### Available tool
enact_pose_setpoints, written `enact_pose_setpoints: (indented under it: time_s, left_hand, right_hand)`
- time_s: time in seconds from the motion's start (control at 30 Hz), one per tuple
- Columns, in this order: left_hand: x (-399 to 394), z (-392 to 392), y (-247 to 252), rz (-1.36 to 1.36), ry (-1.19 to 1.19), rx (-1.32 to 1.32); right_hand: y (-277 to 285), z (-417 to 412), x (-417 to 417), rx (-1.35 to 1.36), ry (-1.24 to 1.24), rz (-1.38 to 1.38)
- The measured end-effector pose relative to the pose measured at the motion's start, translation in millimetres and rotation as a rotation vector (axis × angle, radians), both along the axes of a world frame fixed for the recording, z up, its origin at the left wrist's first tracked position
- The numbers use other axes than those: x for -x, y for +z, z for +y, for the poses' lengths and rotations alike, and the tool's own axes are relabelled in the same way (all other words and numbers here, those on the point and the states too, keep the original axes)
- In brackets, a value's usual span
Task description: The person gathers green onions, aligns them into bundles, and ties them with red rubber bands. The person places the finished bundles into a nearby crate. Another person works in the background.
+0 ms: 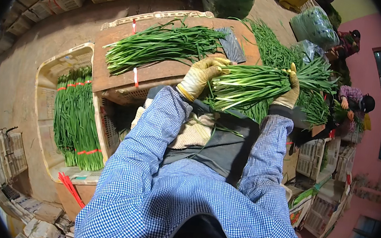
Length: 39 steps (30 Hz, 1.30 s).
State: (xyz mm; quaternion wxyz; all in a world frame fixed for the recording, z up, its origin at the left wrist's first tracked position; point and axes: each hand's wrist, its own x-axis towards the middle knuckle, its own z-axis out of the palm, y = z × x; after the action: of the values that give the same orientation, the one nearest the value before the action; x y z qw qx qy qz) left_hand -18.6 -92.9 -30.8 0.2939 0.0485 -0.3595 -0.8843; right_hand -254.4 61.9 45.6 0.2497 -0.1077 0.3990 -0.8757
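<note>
A loose bunch of garlic chives (249,87) hangs over my lap, its pale stem ends toward the left and its leaf tips toward the right. My right hand (289,89), in a yellowed work glove, grips the bunch around its leafy part, thumb up. At the stem ends is my left hand (204,73), gloved too, with bent fingers and thumb pinching at the upper edge of the bunch. Behind it, another pile of chives (163,46) lies untied on a wooden board (185,70). A dark ribbed sheet (231,45) touches that pile's leafy end.
Red-banded chive bundles (75,117) fill a plastic crate (47,104) at my left. Red ties (71,188) lie by its near corner. Loose chives (271,44) are heaped beyond the board. Co-workers (354,101) sit at far right; stacked crates (324,206) stand nearer.
</note>
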Motion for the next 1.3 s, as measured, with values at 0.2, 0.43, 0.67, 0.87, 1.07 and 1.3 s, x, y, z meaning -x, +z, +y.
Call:
enact_pose_setpoints:
  time_s: [0.2,0.43,0.67,0.87,1.07,1.3]
  left_hand:
    - [-24.6,-7.8,-29.6,-0.073,0.128,-0.074]
    - [-67.8,-19.3,-65.9,-0.743,0.121,0.647]
    - [-42.3,32.0,32.2,-0.378,0.603,0.953]
    - [2.3,30.9,4.9,-0.443,0.624,0.718]
    - [-4.1,15.6,-12.9,-0.38,0.428,0.004]
    - [-36.8,57.0,53.8,-0.345,0.696,0.591]
  right_hand:
    - [6.9,-0.4,22.8,0.062,0.008,0.055]
    - [28.7,24.0,65.8,0.216,0.036,0.099]
    - [22.0,24.0,48.2,0.159,-0.001,0.054]
    - [19.4,10.6,32.7,0.125,-0.027,0.059]
    - [14.9,11.7,39.5,0.108,-0.027,0.042]
    - [18.1,9.6,35.6,0.167,-0.05,0.076]
